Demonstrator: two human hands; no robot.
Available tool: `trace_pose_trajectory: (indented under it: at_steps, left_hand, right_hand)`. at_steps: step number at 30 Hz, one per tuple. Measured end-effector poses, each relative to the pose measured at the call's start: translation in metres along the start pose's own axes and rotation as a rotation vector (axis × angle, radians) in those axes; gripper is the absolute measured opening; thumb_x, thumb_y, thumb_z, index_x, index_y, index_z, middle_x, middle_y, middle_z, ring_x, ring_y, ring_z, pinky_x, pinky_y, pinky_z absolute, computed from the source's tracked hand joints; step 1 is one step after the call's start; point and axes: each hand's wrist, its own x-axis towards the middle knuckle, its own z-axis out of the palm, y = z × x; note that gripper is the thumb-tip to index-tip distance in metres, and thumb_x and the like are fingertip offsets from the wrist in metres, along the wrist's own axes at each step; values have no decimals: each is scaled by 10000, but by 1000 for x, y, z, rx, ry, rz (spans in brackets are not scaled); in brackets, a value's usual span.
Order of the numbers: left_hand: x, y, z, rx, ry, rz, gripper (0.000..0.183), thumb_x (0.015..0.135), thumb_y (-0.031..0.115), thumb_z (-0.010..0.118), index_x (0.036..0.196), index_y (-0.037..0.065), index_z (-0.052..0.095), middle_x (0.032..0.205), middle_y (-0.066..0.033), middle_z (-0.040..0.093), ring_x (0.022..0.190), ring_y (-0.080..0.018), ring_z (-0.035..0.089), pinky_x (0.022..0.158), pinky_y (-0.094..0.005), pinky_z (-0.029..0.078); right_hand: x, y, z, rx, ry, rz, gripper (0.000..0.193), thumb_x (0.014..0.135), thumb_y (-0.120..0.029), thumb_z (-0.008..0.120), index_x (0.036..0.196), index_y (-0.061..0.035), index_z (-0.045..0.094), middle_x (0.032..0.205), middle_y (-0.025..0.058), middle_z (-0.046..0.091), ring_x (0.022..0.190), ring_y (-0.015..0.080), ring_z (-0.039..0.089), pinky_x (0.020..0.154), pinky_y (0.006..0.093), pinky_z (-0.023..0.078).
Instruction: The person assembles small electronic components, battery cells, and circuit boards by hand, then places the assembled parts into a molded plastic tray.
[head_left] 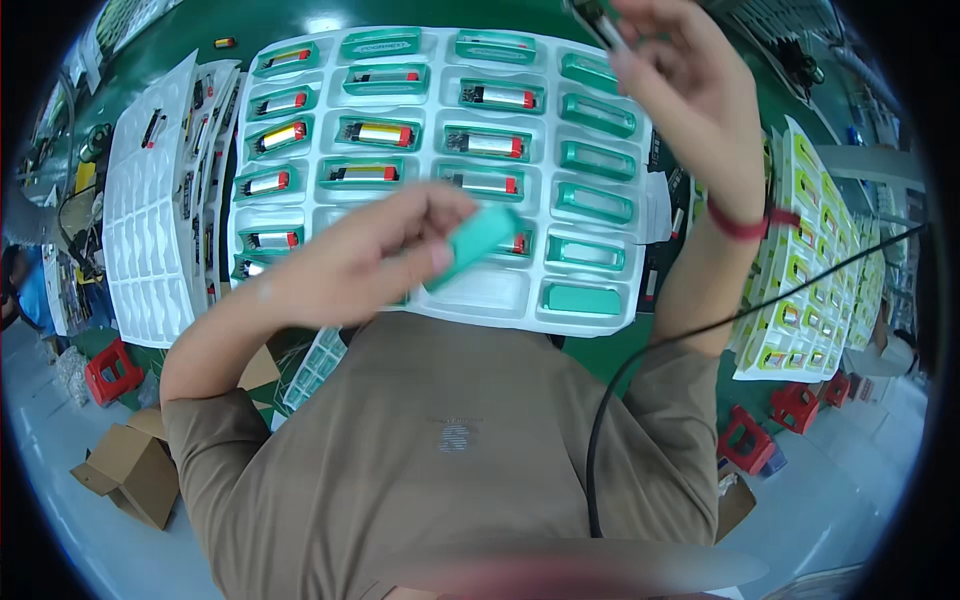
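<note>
My left hand (375, 255) is closed on a teal plastic shell (477, 245), holding it above the lower middle of a white compartment tray (490, 293). Raised past the tray's far right corner, my right hand (690, 85) pinches a small dark-and-silver part (598, 22), cut by the view's edge and too blurred to name. Several teal shells in the tray carry a cylindrical cell with a red end, such as this silver cell (497, 97) and this yellow one (377, 134). In the right column, open teal shells (597, 159) sit without cells.
To the left lean stacked white trays (150, 220); to the right stand trays with yellow-green pieces (800, 260). A black cable (690, 335) crosses before my right arm. On the floor are red stools (113, 374) and a cardboard box (130, 465). A loose cell (224, 43) lies on the green table.
</note>
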Motion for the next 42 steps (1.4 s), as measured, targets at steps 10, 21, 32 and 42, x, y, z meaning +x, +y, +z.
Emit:
trace_pose_trajectory:
  at_steps: [10, 21, 32, 42]
  left_hand:
    - [36, -1, -28, -895, 150, -242, 436, 1064, 243, 459, 1436, 32, 543, 1304, -45, 613, 889, -107, 518, 748, -272, 453]
    - [43, 8, -28, -876, 103, -237, 452, 1096, 292, 390, 1402, 5, 557, 1208, -43, 613, 809, -116, 507, 727, -263, 445]
    - [45, 10, -20, -1007, 102, -228, 459, 1078, 255, 449, 1440, -22, 500, 1127, -53, 612, 806, -106, 536, 744, -256, 462]
    - [43, 10, -11, -207, 192, 8, 408, 1022, 46, 519, 1428, 13, 502, 1143, -33, 603, 880, -70, 557, 802, -233, 491]
  right_hand:
    - [-59, -31, 49, -368, 0, -361, 252, 776, 63, 742, 1014, -20, 727, 970, 113, 710, 812, 253, 677, 697, 325, 550]
    - [-49, -27, 71, -596, -49, -444, 381, 721, 120, 708, 1076, -16, 729, 1094, 135, 685, 790, 242, 641, 676, 326, 526]
    - [-54, -21, 80, -775, -10, -518, 374, 694, 75, 681, 1062, 13, 693, 1041, 111, 628, 804, 259, 630, 657, 346, 536]
    - [-60, 2, 75, 33, 46, 137, 325, 840, -51, 753, 1155, -17, 676, 836, 102, 676, 743, 222, 672, 688, 296, 534]
